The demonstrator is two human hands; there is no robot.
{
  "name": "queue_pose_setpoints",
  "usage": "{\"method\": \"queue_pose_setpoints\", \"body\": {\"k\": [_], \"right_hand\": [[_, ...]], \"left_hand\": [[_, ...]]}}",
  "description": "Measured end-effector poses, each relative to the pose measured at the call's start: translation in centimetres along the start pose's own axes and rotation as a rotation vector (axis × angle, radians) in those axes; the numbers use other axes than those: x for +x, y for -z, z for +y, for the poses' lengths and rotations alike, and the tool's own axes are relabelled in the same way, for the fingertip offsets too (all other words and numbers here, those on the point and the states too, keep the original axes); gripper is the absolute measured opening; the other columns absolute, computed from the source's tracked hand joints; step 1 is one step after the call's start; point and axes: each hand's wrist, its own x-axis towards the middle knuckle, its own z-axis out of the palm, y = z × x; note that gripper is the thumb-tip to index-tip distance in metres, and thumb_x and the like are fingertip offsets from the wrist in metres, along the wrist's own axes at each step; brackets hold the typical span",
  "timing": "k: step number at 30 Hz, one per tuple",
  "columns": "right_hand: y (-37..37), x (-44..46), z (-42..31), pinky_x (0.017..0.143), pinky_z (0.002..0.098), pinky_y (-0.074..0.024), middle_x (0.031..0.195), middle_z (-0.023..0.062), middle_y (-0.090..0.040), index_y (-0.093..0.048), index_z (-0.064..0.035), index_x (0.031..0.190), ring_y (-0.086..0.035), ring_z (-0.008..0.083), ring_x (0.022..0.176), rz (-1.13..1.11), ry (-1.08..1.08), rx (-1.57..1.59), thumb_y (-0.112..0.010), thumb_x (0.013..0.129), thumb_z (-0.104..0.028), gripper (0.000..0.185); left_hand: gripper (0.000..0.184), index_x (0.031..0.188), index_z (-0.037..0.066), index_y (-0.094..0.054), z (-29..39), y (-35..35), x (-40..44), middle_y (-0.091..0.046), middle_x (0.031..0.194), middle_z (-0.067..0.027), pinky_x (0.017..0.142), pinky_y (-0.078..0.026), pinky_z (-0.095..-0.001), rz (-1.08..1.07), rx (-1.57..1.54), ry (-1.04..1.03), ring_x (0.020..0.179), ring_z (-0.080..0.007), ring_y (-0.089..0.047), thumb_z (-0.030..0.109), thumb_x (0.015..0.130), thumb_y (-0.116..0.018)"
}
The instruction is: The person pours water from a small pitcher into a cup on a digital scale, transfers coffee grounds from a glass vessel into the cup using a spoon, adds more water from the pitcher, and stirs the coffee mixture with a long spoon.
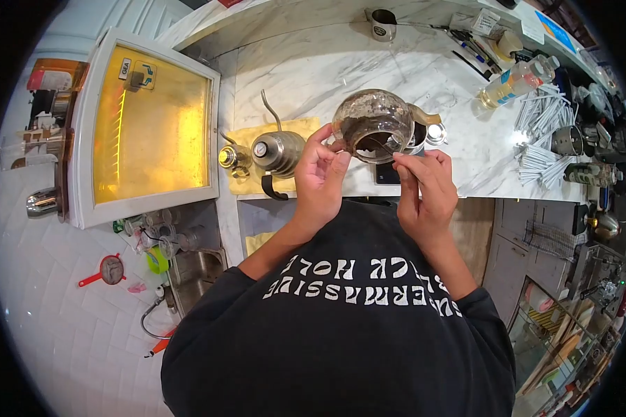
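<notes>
Head view. The pot (373,115), clear glass w/ a round body, is held up over the near edge of the counter (313,59), between the two hands. L grip (320,175) lies at its L near side, thumb below & fingers behind, pinching the glass close to the neck. R grip (426,187) is at the R of the mouth, thumb & index tips pressed together right by the rim; what, if anything, is between them can't be told.

Axis, body to mouth, runs back twd the wearer & slightly R, so the opening faces the wearer. L grip is nearer the body, R grip nearer the open end. The handle (428,118), tan, prob. wood, points R on the far side, apart from both grips.

Appearance: glass transparent, w/ brownish tint & reflections; dark patches show at/through the mouth, incl. some low inside. Residue vs. things seen through the glass: unclear.

Surroundings: kettle (279,154), steel, on a yellow cloth (247,182) to the L, w/ a smaller metal vessel (234,157) beside it; bottle (508,87) & white straws (546,121) well to the R; cup (382,28) at the far side.
</notes>
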Motion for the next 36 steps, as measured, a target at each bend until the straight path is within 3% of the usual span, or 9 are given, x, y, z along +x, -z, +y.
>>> {"method": "queue_pose_setpoints", "body": {"k": [6,9,12,16,25,28,30,32,36], "right_hand": [[0.0,-0.2,-0.2,0.083,0.0393,-0.0467,0.09,0.0074,-0.074,-0.072,-0.0034,0.109,-0.067,0.0227,0.076,0.059,-0.076,0.061,-0.07,0.09,0.005,0.021],[0.2,-0.9,-0.2,0.077,0.0349,-0.0493,0.089,0.009,-0.074,-0.072,0.0006,0.108,-0.067,0.0196,0.074,0.082,-0.228,0.143,-0.068,0.094,0.004,0.016],[0.1,-0.8,-1.1,0.072,0.0294,-0.0518,0.089,0.0108,-0.074,-0.072,0.0044,0.109,-0.066,0.0153,0.074,0.203,-0.498,0.36,-0.065,0.098,0.001,0.013],[1.7,-0.4,-1.6,0.073,0.0275,-0.0541,0.091,0.0121,-0.074,-0.068,0.0071,0.117,-0.066,0.0134,0.077,0.337,-0.579,0.464,-0.058,0.106,-0.006,0.02],[2.8,-1.6,2.4,0.078,0.0276,-0.0544,0.098,0.0143,-0.074,-0.068,0.0066,0.12,-0.067,0.0141,0.084,0.446,-0.555,0.272,-0.057,0.106,-0.003,0.02],[0.9,-2.8,4.3,0.075,0.0289,-0.0543,0.097,0.0135,-0.074,-0.07,0.0024,0.117,-0.068,0.016,0.082,0.366,-0.435,0.104,-0.062,0.102,0.001,0.018],[0.6,-3.1,5.3,0.082,0.0385,-0.0504,0.095,0.0118,-0.073,-0.072,-0.0041,0.116,-0.067,0.0278,0.081,0.108,-0.223,-0.225,-0.07,0.092,0.005,0.026],[0.4,-3.4,5.4,0.085,0.0405,-0.0484,0.096,0.0108,-0.073,-0.072,-0.0048,0.117,-0.066,0.0277,0.081,0.043,-0.126,-0.26,-0.07,0.091,0.006,0.028],[2.3,-1.3,2.3,0.089,0.0416,-0.0493,0.093,0.0103,-0.074,-0.071,-0.0021,0.114,-0.068,0.0244,0.079,0.136,-0.099,-0.217,-0.067,0.092,0.009,0.025]], "left_hand": [[0.018,0.093,0.003,-0.052,0.3,0.1,-0.4,-0.046,0.149,-0.0238,0.105,-0.049,-0.0374,-0.013,0.045,0.033,0.127,-0.0256,-0.062,0.009,0.103,-0.066],[0.018,0.092,0.003,-0.052,-0.2,0.3,-0.5,-0.048,0.148,-0.0237,0.105,-0.049,-0.036,0.01,0.06,0.054,0.124,-0.0234,-0.062,0.008,0.103,-0.066],[0.016,0.093,0.003,-0.052,-1.1,0.1,-0.4,-0.05,0.149,-0.0231,0.101,-0.056,-0.0375,0.027,0.021,0.027,0.12,-0.0207,-0.064,0.008,0.105,-0.061],[0.016,0.092,0.003,-0.052,-1.7,0.6,-0.2,-0.052,0.146,-0.021,0.1,-0.058,-0.0393,0.052,0.005,0.088,0.118,-0.0212,-0.064,0.008,0.106,-0.058],[0.018,0.09,0.003,-0.053,-2.5,1.5,-0.2,-0.054,0.139,-0.0176,0.097,-0.061,-0.0421,0.132,-0.019,0.218,0.114,-0.0223,-0.067,0.009,0.107,-0.056],[0.018,0.09,0.003,-0.053,-2.7,1.6,-0.1,-0.054,0.138,-0.0171,0.097,-0.061,-0.0419,0.146,-0.054,0.235,0.113,-0.0224,-0.067,0.009,0.107,-0.056],[0.019,0.09,0.003,-0.053,-2.7,1.5,0.0,-0.054,0.139,-0.0171,0.097,-0.061,-0.0417,0.143,-0.075,0.236,0.112,-0.0224,-0.067,0.01,0.107,-0.057],[0.018,0.09,0.004,-0.053,-2.6,1.5,0.1,-0.053,0.14,-0.0173,0.098,-0.061,-0.0421,0.127,-0.053,0.239,0.114,-0.0224,-0.067,0.009,0.107,-0.057],[0.017,0.091,0.003,-0.053,-2.7,1.2,0.4,-0.05,0.143,-0.0181,0.099,-0.061,-0.0425,0.095,-0.061,0.206,0.118,-0.0233,-0.065,0.007,0.106,-0.058]]}}
